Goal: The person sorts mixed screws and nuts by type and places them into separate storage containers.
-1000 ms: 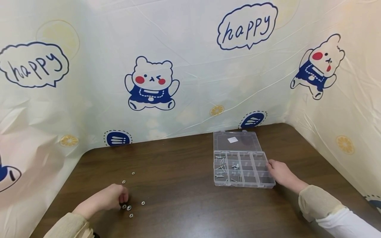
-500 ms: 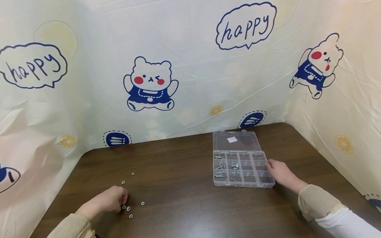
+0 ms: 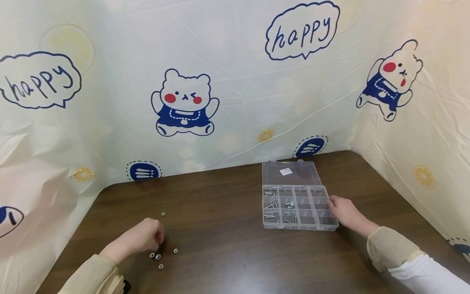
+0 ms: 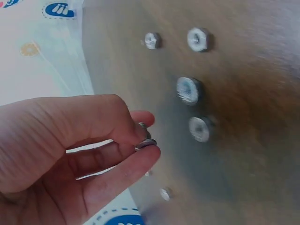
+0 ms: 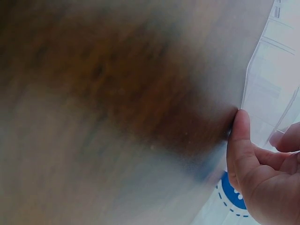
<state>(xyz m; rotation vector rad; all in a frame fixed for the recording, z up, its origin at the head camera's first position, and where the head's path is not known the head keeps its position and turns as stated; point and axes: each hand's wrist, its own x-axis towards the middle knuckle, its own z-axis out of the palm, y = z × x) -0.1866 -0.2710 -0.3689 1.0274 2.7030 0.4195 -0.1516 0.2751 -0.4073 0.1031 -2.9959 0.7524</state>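
My left hand point(image 3: 141, 237) is low over the left part of the table, fingers curled. In the left wrist view its thumb and fingers pinch small metal nuts point(image 4: 147, 143); how many is hard to tell. Several loose nuts lie close by, among them a larger nut point(image 4: 188, 90) and a small nut point(image 3: 175, 250). One more nut point(image 3: 163, 214) lies farther back. At the right, my right hand point(image 3: 346, 212) grips the right wall of a clear plastic compartment box point(image 3: 308, 226), thumb at the rim. Screws point(image 3: 271, 206) fill the box's left compartments, and several metal pieces point(image 3: 290, 204) lie in the second column.
The box's clear lid point(image 3: 302, 173) is folded back toward the wall, with a white square label point(image 3: 285, 171) on it. A brown wooden table point(image 3: 220, 212) carries everything. Printed sheeting point(image 3: 238, 102) hangs behind and along both sides.
My left hand has moved away from me and slightly right, over the spot where a nut lay; that nut is out of sight in the head view. The right hand and box stay put.
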